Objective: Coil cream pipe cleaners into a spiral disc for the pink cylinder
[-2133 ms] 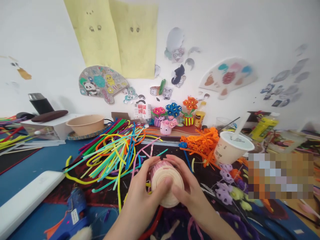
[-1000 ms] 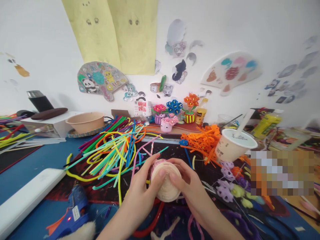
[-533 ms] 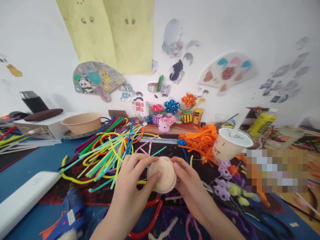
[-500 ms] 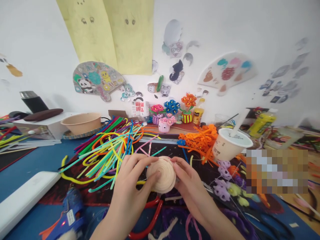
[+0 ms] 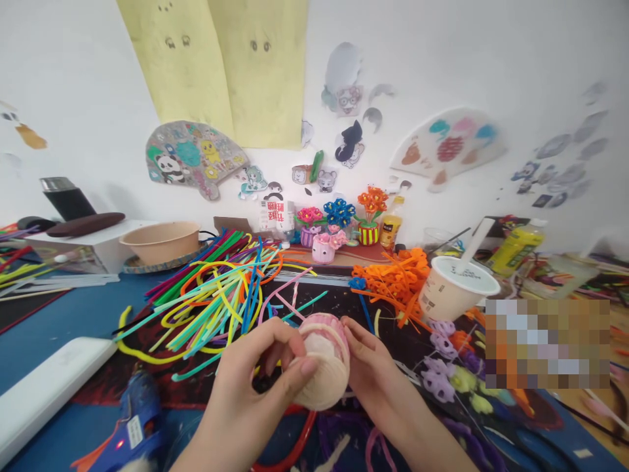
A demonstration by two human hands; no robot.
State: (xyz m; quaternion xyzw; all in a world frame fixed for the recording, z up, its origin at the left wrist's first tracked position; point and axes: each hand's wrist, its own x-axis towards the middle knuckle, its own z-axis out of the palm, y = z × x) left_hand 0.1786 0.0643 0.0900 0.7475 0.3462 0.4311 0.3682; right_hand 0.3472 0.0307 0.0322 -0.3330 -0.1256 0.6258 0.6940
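My left hand point(image 5: 255, 377) pinches the edge of a cream disc point(image 5: 328, 385), coiled in a flat spiral, between thumb and fingers. The disc leans away from the end of a small pink pot point(image 5: 320, 322) that looks wrapped in fuzzy pipe cleaner. A cream band circles the pot's rim, with a whitish surface showing inside it. My right hand point(image 5: 376, 370) grips the pot's right side, its fingers partly hidden behind. Below both hands lies a red pipe cleaner point(image 5: 301, 440).
Loose pipe cleaners point(image 5: 211, 308) are heaped at left. A blue glue gun point(image 5: 140, 419) with a lit red light lies at lower left, near a long white case point(image 5: 54, 400). Orange pieces point(image 5: 393, 282), a paper cup point(image 5: 455, 288) and black scissors point(image 5: 531, 446) are at right.
The disc, earlier lying flat over the end of the pot, is now tilted away from it at the top. The pink side and inner surface have come into view.
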